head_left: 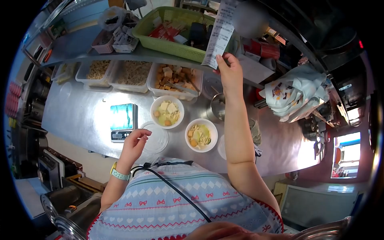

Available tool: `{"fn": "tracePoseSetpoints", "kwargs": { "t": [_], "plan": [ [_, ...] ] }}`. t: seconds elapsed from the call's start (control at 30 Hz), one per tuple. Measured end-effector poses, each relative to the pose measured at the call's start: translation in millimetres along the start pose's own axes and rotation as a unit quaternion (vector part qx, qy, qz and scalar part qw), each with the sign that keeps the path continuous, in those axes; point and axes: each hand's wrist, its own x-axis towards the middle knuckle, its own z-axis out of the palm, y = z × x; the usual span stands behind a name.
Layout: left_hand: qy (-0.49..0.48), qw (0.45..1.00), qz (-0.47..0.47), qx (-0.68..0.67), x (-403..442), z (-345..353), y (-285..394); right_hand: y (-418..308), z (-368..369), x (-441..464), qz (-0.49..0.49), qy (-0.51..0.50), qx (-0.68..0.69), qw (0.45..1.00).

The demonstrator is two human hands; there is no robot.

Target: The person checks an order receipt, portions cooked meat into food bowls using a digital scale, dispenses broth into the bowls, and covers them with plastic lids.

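Observation:
My right hand (229, 72) is raised over the back of the counter, pinching the lower end of a long printed receipt (219, 38) between thumb and fingers. Near the counter's front edge hovers my left hand (135, 146), fingers loosely curled and apart, with nothing seen in it. It is beside a clear plastic lid (157, 140) and the digital scale (123, 120). Two white bowls stand in the middle: one bowl (167, 112) holds tofu pieces, noodles and greens, and the other bowl (201, 135), nearer to me, has similar food.
Behind the bowls, plastic tubs hold tofu cubes (175, 78), dark strands (131, 76) and pale strips (98, 70). A green basket (172, 48) sits on the shelf above. White plastic bags (298, 94) hang at right. A metal pot (217, 108) stands beside my right forearm.

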Motion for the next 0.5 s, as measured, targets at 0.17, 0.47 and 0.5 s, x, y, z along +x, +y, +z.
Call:
{"fn": "tracePoseSetpoints", "kwargs": {
  "t": [0.17,0.47,0.5],
  "plan": [
    [0.006,1.0,0.006,-0.013,-0.2,-0.6,-7.8,-8.3,2.9,-4.8,0.026,-0.029,0.053,0.998],
    [0.016,1.0,-0.004,-0.012,-1.2,1.5,-9.1,-6.0,1.4,1.1,0.013,-0.026,0.075,0.997],
    [0.016,1.0,-0.004,-0.012,-1.9,2.0,-9.1,-6.6,1.5,1.1,0.013,-0.026,0.075,0.997]
  ]
}}
